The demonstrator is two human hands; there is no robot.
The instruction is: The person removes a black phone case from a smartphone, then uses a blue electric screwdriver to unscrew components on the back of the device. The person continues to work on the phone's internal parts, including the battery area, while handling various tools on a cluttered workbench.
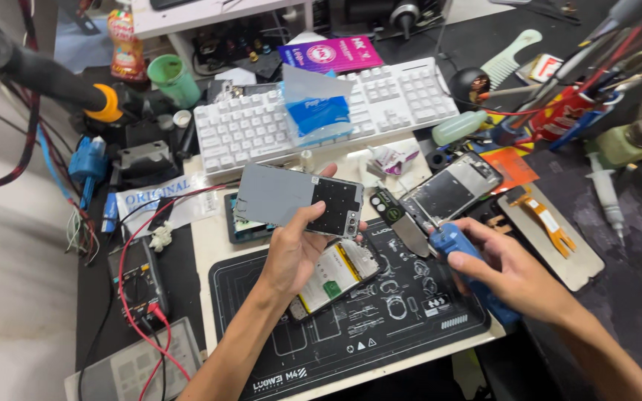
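Observation:
My left hand (295, 252) holds a grey phone back panel (299, 198) up over the black work mat (380, 327), thumb on its dark inner end. Below that hand lies an opened phone (339, 275) with its battery showing. My right hand (507, 271) grips a blue-handled scraper (451, 245) whose flat metal blade (410, 232) points left toward the panel. A bare phone frame (451, 189) lies just beyond the blade.
A white keyboard (388, 104) with a tissue pack (317, 111) on it spans the back. A multimeter (139, 286) with red leads sits left, a grey parts tray (139, 367) at the near left. Orange flex parts (548, 223), a syringe (607, 197) and tools crowd the right.

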